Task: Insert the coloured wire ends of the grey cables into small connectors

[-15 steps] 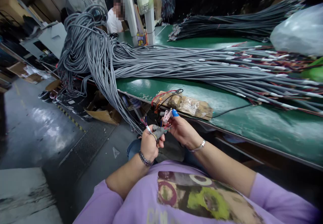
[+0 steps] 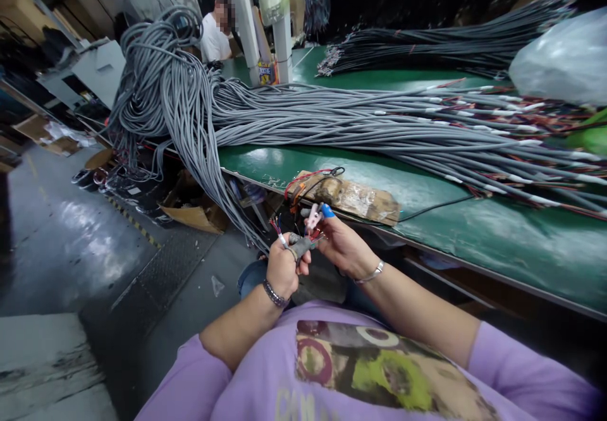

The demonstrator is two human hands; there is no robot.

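Wire-end handling seems underway, next wanting steadiness: left hand [image 2: 283, 270] clasps white-banded cable [image 2: 282, 240]; right hand [image 2: 345, 248], grip unclear, near red wires [image 2: 315, 236].

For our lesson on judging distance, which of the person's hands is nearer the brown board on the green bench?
Right. The right hand is just below the brown board in the picture; the left hand is farther below it, toward its left end.

Head view faces forward and down, hands [image 2: 283, 268] seemingly near.
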